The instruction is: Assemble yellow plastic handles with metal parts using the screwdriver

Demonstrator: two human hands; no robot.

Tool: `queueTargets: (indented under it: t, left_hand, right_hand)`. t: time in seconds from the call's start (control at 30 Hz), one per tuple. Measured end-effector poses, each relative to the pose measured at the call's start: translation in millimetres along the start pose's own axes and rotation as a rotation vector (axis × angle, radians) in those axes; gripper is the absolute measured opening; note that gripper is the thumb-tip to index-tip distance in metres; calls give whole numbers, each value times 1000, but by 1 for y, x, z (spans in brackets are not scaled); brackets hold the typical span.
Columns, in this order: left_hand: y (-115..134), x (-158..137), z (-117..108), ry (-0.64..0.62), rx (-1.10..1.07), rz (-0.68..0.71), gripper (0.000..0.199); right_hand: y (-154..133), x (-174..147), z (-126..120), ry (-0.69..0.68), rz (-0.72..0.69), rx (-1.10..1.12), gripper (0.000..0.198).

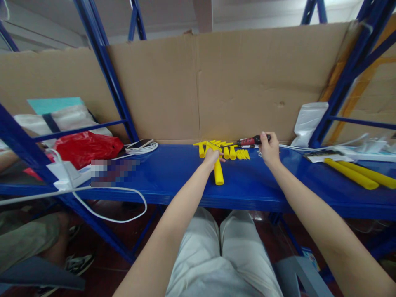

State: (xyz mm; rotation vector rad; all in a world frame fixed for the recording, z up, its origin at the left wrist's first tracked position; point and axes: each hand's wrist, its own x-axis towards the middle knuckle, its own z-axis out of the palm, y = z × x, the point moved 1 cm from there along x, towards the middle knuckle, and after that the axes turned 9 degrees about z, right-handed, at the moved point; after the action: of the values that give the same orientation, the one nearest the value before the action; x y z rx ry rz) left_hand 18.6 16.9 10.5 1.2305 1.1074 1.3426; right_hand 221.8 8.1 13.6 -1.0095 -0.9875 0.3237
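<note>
My left hand (213, 156) is closed on a yellow T-shaped plastic piece, its round tube (219, 173) pointing toward me over the blue shelf (173, 173). In my right hand (268, 147) is a screwdriver (251, 141) with a red and black handle, gripped at its butt end. Its shaft lies roughly level and points left toward the yellow pieces; where the tip ends is too small to tell. Just behind and beside my left hand stand several more yellow T-shaped pieces (227, 152). A row of small yellow parts (243, 154) lies to their right.
Tiny metal bits lie near my right hand. Two long yellow tubes (352, 173) rest at the right, by a white plastic bag (309, 123). A phone (141, 143), coiled white cable and red bag (88, 146) are at the left. A cardboard panel (241, 86) closes off the back.
</note>
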Motion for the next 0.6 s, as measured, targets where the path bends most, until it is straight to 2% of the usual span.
queueTargets:
  t: [0.4, 0.6]
  left_hand:
    - [0, 1, 0, 12, -6, 7, 37]
    - [0, 0, 0, 12, 5, 5, 38]
  right_hand:
    - [1, -1, -1, -43, 30, -12, 42]
    - [2, 0, -1, -3, 18, -2, 40]
